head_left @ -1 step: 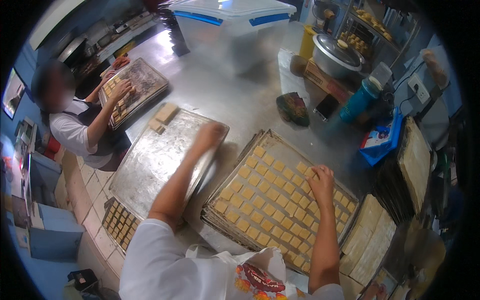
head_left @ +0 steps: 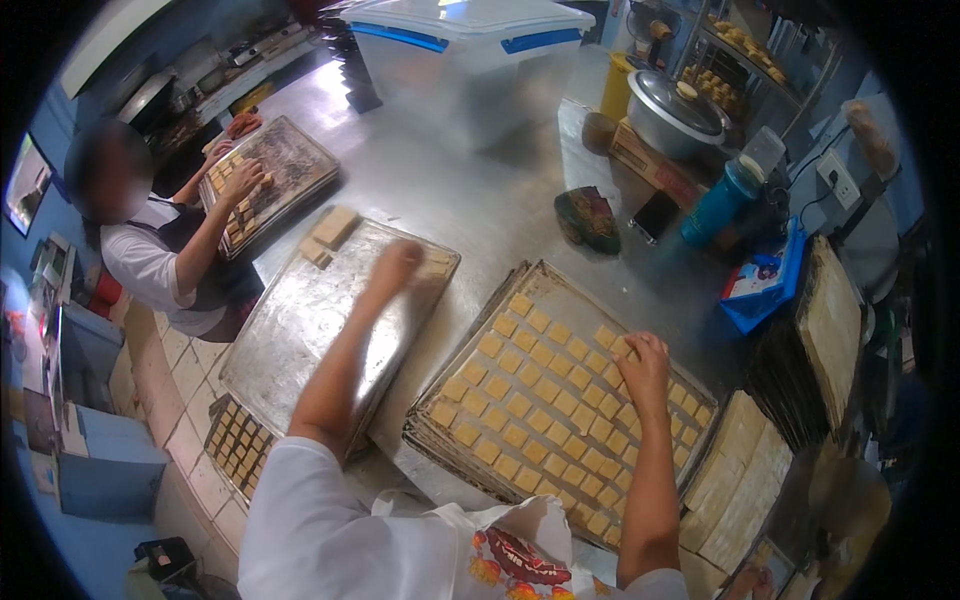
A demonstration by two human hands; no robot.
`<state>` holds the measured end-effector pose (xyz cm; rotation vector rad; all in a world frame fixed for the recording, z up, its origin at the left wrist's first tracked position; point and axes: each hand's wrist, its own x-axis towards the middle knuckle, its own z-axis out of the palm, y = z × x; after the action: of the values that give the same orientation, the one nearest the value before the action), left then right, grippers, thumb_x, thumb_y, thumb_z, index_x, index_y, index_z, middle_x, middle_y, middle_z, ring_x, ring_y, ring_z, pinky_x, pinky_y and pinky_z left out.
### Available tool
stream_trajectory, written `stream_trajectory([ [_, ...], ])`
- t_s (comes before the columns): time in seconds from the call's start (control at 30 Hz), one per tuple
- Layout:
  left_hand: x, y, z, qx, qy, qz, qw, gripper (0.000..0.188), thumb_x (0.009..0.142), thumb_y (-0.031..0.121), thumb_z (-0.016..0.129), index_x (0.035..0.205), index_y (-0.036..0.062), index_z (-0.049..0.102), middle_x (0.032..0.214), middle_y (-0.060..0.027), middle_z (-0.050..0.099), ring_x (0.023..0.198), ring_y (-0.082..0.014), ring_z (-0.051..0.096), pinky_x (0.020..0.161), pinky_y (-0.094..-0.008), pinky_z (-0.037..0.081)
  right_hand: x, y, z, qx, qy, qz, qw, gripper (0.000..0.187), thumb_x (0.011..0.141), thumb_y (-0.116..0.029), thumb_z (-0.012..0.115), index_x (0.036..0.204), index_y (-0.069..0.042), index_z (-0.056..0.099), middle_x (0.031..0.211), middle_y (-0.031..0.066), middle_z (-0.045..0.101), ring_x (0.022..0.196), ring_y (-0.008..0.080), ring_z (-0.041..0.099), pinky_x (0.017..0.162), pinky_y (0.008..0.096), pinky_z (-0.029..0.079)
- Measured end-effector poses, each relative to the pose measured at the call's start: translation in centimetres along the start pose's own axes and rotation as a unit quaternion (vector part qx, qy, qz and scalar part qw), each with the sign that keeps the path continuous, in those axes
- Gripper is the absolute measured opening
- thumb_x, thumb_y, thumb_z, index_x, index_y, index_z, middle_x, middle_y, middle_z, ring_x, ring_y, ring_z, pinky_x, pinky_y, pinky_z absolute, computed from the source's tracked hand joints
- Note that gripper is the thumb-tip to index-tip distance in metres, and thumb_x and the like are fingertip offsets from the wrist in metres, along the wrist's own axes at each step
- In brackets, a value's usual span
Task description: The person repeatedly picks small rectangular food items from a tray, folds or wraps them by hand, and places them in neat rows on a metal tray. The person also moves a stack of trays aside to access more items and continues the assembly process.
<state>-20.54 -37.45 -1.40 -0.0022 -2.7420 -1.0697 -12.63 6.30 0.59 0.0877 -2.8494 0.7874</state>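
Observation:
My right hand (head_left: 645,365) is closed, its fingertips pinched together low over a tray (head_left: 425,412) of small square dough pieces (head_left: 548,388). Whatever lies between those fingertips is hidden. The pale yellow squares sit in rows, with metal showing between them. My left hand (head_left: 398,265), smeared by motion, hovers above the far right part of a mostly bare metal baking sheet (head_left: 290,330). Close to that hand, a pale dough strip (head_left: 437,262) lies at the sheet's corner. Some dough blocks (head_left: 334,227) rest at the same sheet's far left corner.
At the left a co-worker's hand (head_left: 243,180) handles squares on another tray (head_left: 300,160). A large clear bin (head_left: 460,85) stands at the back. To the right are a lidded pot (head_left: 672,115), a teal bottle (head_left: 722,200), a phone (head_left: 654,216) and stacked trays (head_left: 830,330).
My left hand has shifted slightly left over the baking sheet, uncovering more of the strip at its corner. My right hand stays in the same place.

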Motion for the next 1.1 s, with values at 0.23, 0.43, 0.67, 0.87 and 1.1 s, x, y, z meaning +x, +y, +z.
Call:
stream_trajectory([
  [0.23,-1.1,-9.5,-10.1,0.384,0.091,-0.124,0.911,0.025,0.071,0.014,0.068,0.093,0.0031,0.061,0.101,-0.0195,0.055,0.093,-0.0384,0.056,0.078,-0.0461,0.048,0.3,0.5,0.0,0.008,-0.020,0.007,1.000,0.036,0.070,-0.011,0.073,0.103,-0.002,0.064,0.114,0.0108,0.057,0.111,0.0285,0.047,0.096,0.0371,0.039],
  [0.43,-0.2,-12.1,-9.6,0.436,0.035,-0.064,0.897,0.013,0.076,0.009,0.057,0.084,0.0030,0.065,0.087,-0.0185,0.062,0.086,-0.0353,0.061,0.074,-0.0432,0.050,0.3,1.1,-0.3,0.027,-0.025,0.027,0.999,0.034,0.072,-0.009,0.070,0.104,-0.003,0.064,0.111,0.0107,0.059,0.110,0.0284,0.049,0.096,0.0367,0.040],
  [0.67,2.1,-12.5,-11.8,0.339,-0.034,-0.135,0.931,0.025,0.063,0.018,0.067,0.083,0.0025,0.068,0.082,-0.0207,0.065,0.079,-0.0335,0.065,0.070,-0.0422,0.050,0.0,2.4,-1.7,0.300,0.045,0.159,0.940,0.037,0.079,-0.015,0.067,0.114,-0.005,0.061,0.116,0.0091,0.060,0.105,0.0203,0.056,0.090,0.0295,0.043],
  [0.87,-0.1,0.2,-6.4,-0.100,-0.127,-0.059,0.985,0.036,0.075,0.019,0.064,0.104,-0.0014,0.062,0.087,-0.0109,0.067,0.077,-0.0186,0.063,0.065,-0.0309,0.048,0.1,-2.6,-2.5,0.458,0.007,0.190,0.869,0.050,0.082,-0.008,0.064,0.129,-0.011,0.049,0.122,0.0100,0.055,0.106,0.0176,0.055,0.087,0.0285,0.047],
  [1.1,-2.6,17.6,8.1,-0.261,-0.319,0.079,0.908,0.032,0.082,0.016,0.062,0.108,-0.0032,0.061,0.093,-0.0079,0.065,0.085,-0.0164,0.059,0.076,-0.0295,0.046,0.0,-8.2,1.3,0.617,-0.145,0.206,0.746,0.058,0.083,0.000,0.063,0.135,-0.003,0.039,0.115,0.0120,0.054,0.098,0.0137,0.057,0.085,0.0233,0.047],
])
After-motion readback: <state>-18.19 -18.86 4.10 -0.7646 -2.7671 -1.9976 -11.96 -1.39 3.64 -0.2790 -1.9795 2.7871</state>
